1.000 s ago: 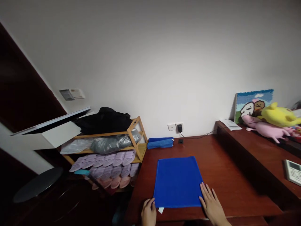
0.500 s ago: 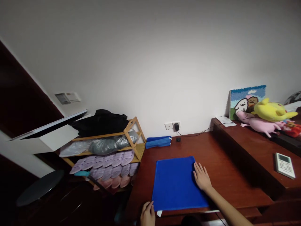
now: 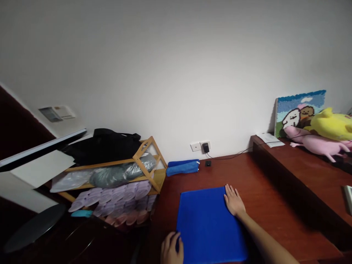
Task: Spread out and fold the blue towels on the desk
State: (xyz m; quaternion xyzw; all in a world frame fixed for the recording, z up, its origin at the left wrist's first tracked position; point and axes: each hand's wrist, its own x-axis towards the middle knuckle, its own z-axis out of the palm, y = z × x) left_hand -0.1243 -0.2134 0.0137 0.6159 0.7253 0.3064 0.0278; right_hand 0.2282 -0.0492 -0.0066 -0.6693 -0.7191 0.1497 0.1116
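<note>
A blue cloth point(image 3: 207, 225) lies spread flat on the reddish-brown table point(image 3: 269, 205). My right hand point(image 3: 234, 201) rests flat with fingers stretched over the cloth's upper right edge. At the cloth's lower left edge is my left hand point(image 3: 172, 249), its fingers bent and apart, touching the border; nothing shows in its grasp. Two folded blue cloths point(image 3: 183, 168) lie at the back left of the table, against the wall.
A wooden rack point(image 3: 151, 165) with slippers and bags stands left of the table. On the raised ledge point(image 3: 299, 168) at right are plush toys point(image 3: 316, 143) and a picture point(image 3: 299, 112). A black plug point(image 3: 205, 147) sits in the wall socket, its cable running right.
The view has shifted closer to the table. My left hand's fingers have spread from a pinched pose at the cloth's lower left corner. My right hand has slid toward the cloth's upper right corner.
</note>
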